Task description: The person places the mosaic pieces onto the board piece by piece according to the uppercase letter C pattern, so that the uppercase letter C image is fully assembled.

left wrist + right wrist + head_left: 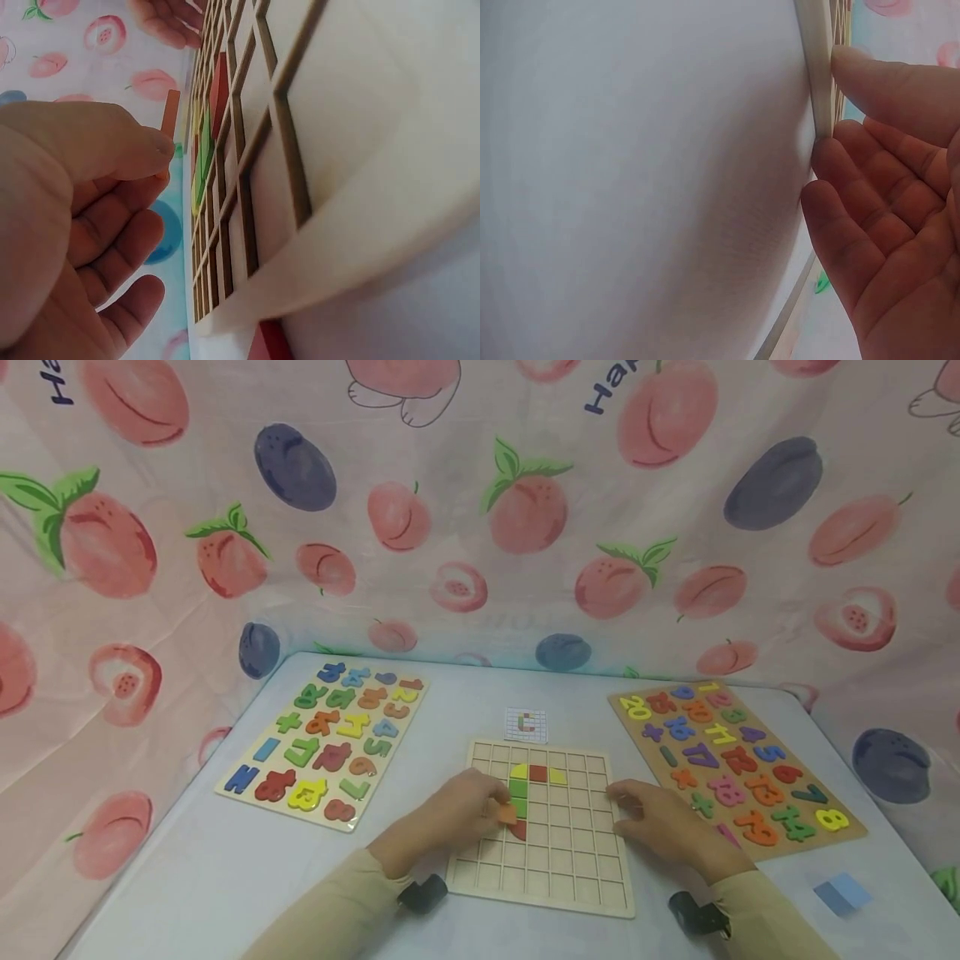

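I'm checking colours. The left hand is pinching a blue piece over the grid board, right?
Not quite: the piece pinched by the left hand over the grid board is orange, not blue. The head view shows it.

The cloth backdrop (pixel 480 527) showed pink peaches and purple plums. The pale wooden grid board (pixel 577 868) held green, red and yellow tiles; the pinched tile (pixel 507 814) was orange.
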`<action>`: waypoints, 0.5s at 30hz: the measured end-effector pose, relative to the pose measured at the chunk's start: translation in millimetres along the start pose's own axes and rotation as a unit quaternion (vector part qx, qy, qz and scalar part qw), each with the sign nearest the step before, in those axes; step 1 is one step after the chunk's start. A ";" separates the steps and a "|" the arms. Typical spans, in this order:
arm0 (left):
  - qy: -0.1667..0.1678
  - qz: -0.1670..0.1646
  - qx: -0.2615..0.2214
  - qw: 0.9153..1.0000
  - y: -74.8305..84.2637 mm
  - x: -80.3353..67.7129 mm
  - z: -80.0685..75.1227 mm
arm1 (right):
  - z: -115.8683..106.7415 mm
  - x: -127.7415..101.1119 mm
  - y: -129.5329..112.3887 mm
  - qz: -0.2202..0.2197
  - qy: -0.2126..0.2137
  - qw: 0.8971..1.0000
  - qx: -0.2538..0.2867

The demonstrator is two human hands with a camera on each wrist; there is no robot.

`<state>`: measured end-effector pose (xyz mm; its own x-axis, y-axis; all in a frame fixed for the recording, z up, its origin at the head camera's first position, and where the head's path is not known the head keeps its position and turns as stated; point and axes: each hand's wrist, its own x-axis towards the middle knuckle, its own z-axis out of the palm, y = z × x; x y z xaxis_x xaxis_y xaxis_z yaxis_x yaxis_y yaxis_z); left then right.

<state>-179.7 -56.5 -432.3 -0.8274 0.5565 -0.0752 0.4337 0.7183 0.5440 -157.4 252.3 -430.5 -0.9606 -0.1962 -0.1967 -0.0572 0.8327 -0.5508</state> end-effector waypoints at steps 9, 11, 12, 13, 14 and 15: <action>0.001 0.024 0.012 1.000 8.7 6.1 5.1 | -0.8 -0.3 -0.3 -0.003 -0.001 1.000 0.005; 0.002 0.032 0.022 0.999 10.3 7.7 6.3 | -0.7 0.1 -0.4 0.001 -0.003 1.000 0.007; 0.002 0.034 0.023 0.999 11.1 8.3 6.9 | -0.5 -0.1 -0.4 0.002 -0.003 1.000 0.008; 0.003 0.036 0.023 0.999 11.6 9.0 7.5 | -0.1 -0.2 -0.3 0.004 -0.003 1.000 0.009; 0.004 0.038 0.021 0.999 12.6 9.2 8.0 | -0.1 -0.4 -0.3 0.005 -0.003 1.000 0.009; 0.004 0.038 0.017 0.999 13.2 9.7 8.9 | 0.2 -0.5 -0.1 0.006 -0.002 1.000 0.010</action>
<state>-178.8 -37.9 -433.3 -0.7944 0.6068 -0.0286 0.5070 0.6882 0.5191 -156.9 252.3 -430.5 -0.9602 -0.1879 -0.2065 -0.0399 0.8244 -0.5646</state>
